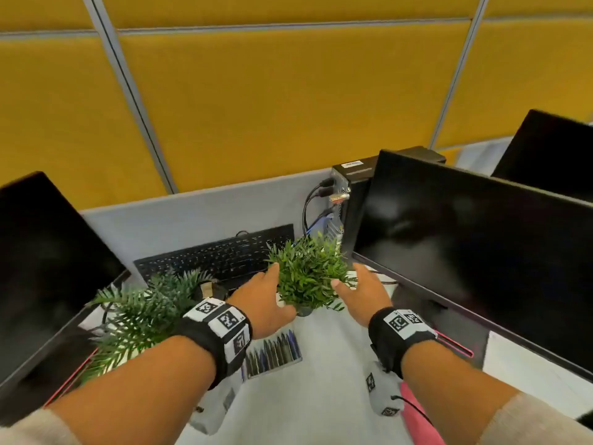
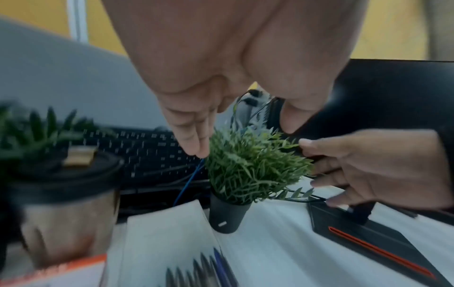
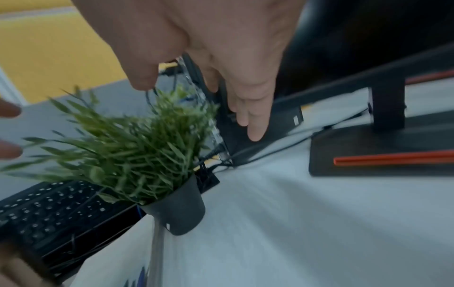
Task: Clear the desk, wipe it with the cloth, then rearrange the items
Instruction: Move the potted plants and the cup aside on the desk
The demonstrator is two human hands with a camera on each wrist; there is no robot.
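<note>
Plant (image 1: 308,277), dark pot, upright on desk (image 1: 333,358); left hand (image 1: 261,301), right hand (image 1: 364,295) flank foliage, fingers spread, gripping nothing.

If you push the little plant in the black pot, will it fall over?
Probably, yes: the small potted plant is bushy on top, and its pot narrows toward the base. The thin leaves would likely bend. It looks light.

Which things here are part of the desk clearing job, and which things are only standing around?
Part of the job:
- small potted plant, between left hand and right hand, both open
- second plant
- lidded cup
- pens
- keyboard

Only standing around:
- right monitor
- left monitor
- yellow partition
</note>
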